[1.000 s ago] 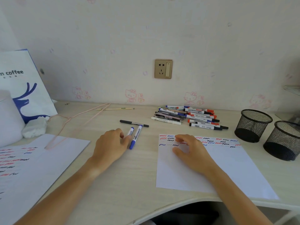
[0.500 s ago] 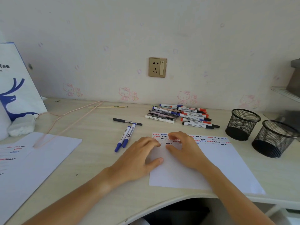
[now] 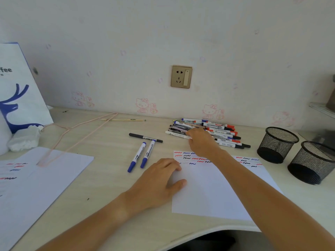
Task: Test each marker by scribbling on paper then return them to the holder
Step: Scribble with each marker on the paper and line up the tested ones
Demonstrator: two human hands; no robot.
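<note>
On the desk the right hand has reached the marker pile, grip unclear; left hand relaxed

1. Soft daylight fills the room, bright and even, with no harsh glare on the wall.
2. The sheet of paper at the desk's near edge glows nearly blown-out white, with a faint bluish tint.
3. Shadows are weak: a soft, short one under the left hand, and darker pools inside the two mesh holders.
4. The wide lens bends things: the desk curves, and the forearms swell toward the lower corners.
5. Overall slightly soft; print on the marker pile is unreadable, and the far right edge smears.
</note>
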